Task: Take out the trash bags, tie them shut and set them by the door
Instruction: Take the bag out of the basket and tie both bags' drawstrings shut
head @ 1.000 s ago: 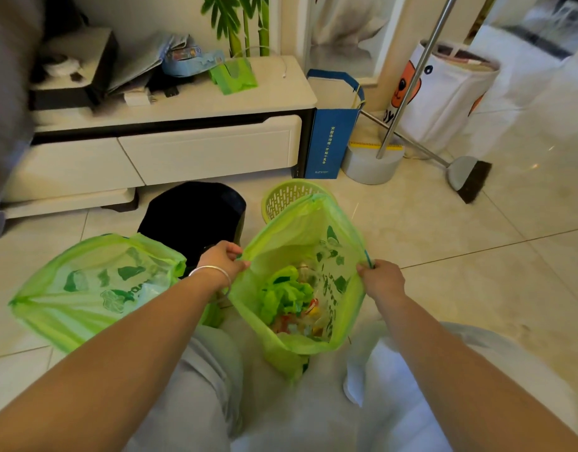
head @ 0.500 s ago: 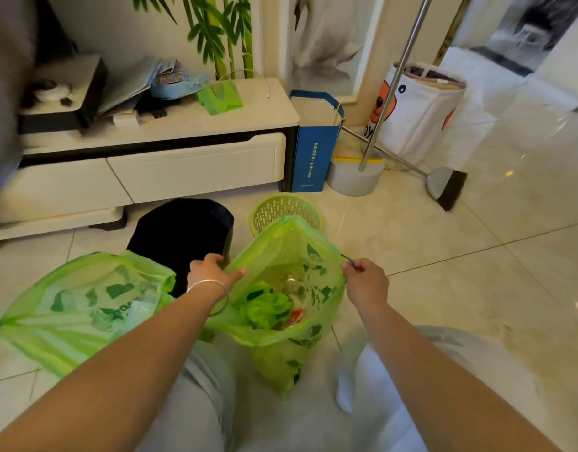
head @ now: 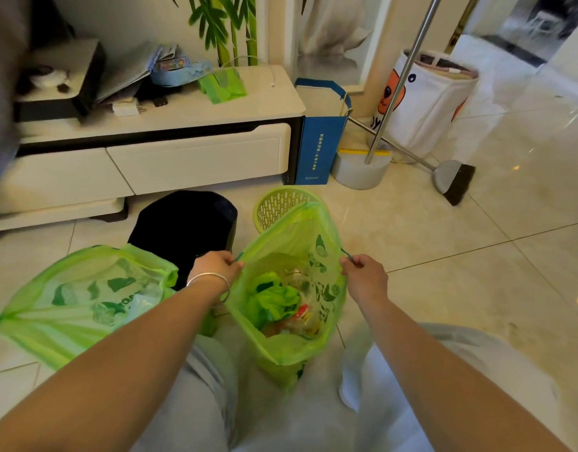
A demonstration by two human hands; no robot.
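The person crouches over an open green bag (head: 290, 347) that stands on the tile floor (head: 444, 243) between the knees. The left hand (head: 216, 267) sits at the bag's left rim, thumb and forefinger pressed together on a dark green drawstring (head: 238, 256) that pokes out just past the fingertips. The right hand (head: 365, 277) sits at the right rim, its fingers curled in and pinching the other drawstring end (head: 346, 254), which runs up and left from the fingertips to the rim. The 2 hands are apart, with the bag's mouth gaping between them; crumpled green plastic and wrappers show inside. A silver bangle (head: 212, 278) circles the left wrist.

A 2nd green bag (head: 75, 305) lies on the floor to the left, under the left forearm, touched by neither hand. Behind the hands stand a black bin (head: 183, 223) and a green basket (head: 277, 207), the basket just beyond the open bag's far rim. A broom (head: 453, 179) rests further right.
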